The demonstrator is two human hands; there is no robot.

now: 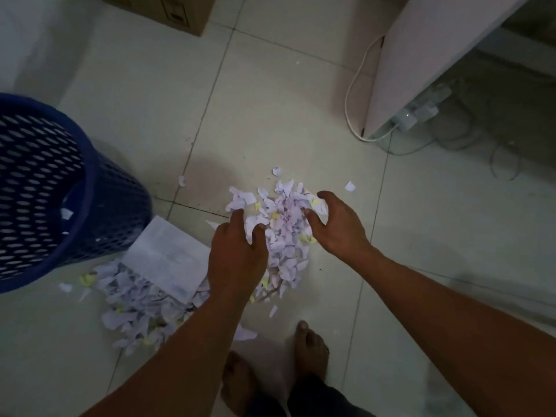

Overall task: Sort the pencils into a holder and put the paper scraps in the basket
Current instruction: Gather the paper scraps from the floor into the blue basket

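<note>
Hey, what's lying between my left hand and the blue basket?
In the head view, a white paper sheet lies between the left hand and the basket, over loose paper scraps.

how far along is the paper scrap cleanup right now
Early. Done: only a few scraps lie inside the blue basket. In hand: the left hand and right hand press in on the main scrap pile on the floor. Left: that pile, a second pile by the white sheet, stray bits. No pencils or holder in view.
</note>
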